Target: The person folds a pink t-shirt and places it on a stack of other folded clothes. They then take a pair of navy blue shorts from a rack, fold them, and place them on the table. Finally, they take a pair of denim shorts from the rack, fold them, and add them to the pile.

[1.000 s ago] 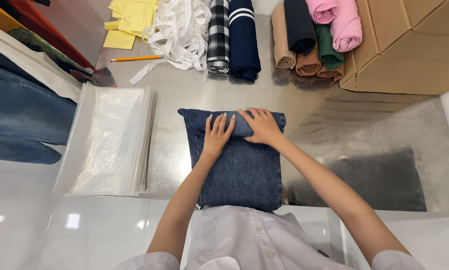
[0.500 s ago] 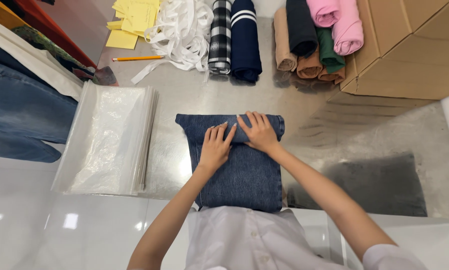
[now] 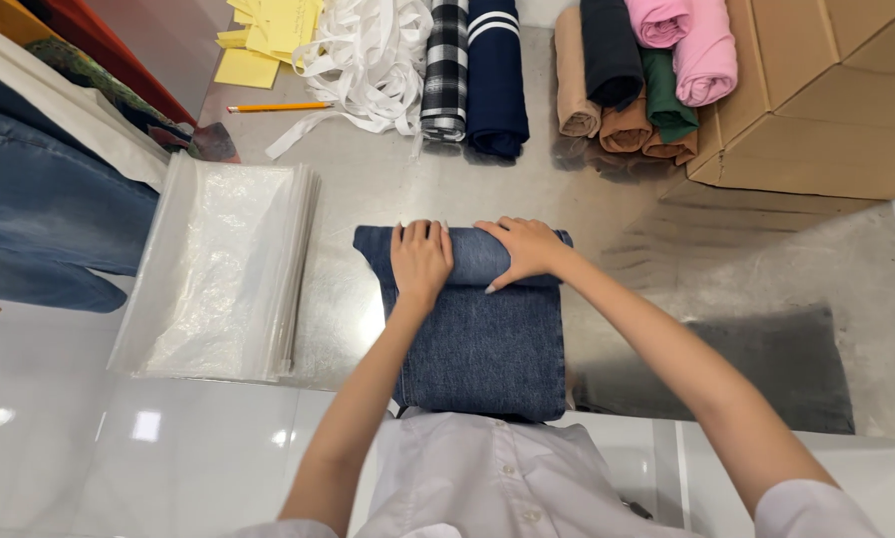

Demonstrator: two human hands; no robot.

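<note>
Denim under both hands: left hand (image 3: 420,261) and right hand (image 3: 525,249) lie flat, fingers together, on the rolled far end of the folded jeans (image 3: 477,329).
Grip: palms press down on the roll; nothing is pinched.
Position: jeans sit mid-bench (image 3: 368,189), near edge at the person's shirt.
Risk: uneven pressure could skew the roll or let it spring loose.
Surroundings: stack of clear bags (image 3: 218,269) to the left; rolled garments (image 3: 627,80) and cardboard box (image 3: 826,110) at the far edge.
</note>
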